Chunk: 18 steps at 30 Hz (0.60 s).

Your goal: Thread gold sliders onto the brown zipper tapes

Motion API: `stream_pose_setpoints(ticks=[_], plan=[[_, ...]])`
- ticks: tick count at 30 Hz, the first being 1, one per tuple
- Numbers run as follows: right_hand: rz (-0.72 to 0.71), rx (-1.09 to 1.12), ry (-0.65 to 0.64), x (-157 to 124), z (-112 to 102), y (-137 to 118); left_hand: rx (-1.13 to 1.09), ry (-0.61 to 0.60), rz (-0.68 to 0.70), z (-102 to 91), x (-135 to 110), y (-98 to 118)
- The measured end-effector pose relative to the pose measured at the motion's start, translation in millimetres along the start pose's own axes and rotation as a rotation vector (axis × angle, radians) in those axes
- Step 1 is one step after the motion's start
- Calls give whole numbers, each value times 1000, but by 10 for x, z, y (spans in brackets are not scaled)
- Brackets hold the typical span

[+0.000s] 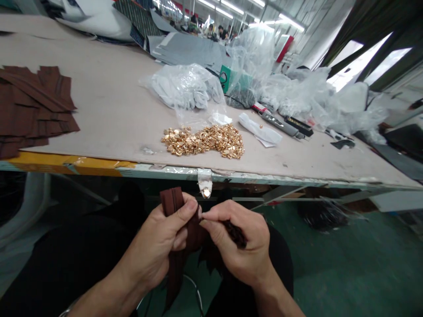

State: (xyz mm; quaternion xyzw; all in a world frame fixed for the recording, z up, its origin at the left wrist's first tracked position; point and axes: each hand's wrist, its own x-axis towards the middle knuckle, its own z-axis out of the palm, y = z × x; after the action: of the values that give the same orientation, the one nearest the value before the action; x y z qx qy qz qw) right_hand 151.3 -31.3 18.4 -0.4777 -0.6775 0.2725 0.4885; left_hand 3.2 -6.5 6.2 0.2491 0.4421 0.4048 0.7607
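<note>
Long white ceiling tubes (291, 22) glare; clear crinkled plastic bag (188, 81) catches highlights; dark green floor (330, 273) dim; edges stretch, background soft.

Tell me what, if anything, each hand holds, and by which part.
The left hand holds a brown strip below its upper end. The right hand has a dark bundle in its curled fingers; which part cannot be told.

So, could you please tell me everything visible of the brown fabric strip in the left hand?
The brown fabric strip looks like matte cloth, with darker lengthwise lines, perhaps a zipper. Its squared top end sticks up from the left hand, near the table, gripped by thumb and fingers; brown cloth hangs below, seemingly its continuation. Whether the right hand touches it is unclear.
</note>
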Motion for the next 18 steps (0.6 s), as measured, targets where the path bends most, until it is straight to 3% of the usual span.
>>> stream_pose_setpoints(ticks=[4,7,11,18], plan=[[356,202,98,29,26,-4,-14,-26,-29,26,0,3],[552,404,47,56,44,3,-11,-2,-46,13,-4,-9],[651,616,4,68,37,50,-42,-51,-96,-15,-6,10],[814,875,-47,162,2,138,27,-66,-30,29,17,75]])
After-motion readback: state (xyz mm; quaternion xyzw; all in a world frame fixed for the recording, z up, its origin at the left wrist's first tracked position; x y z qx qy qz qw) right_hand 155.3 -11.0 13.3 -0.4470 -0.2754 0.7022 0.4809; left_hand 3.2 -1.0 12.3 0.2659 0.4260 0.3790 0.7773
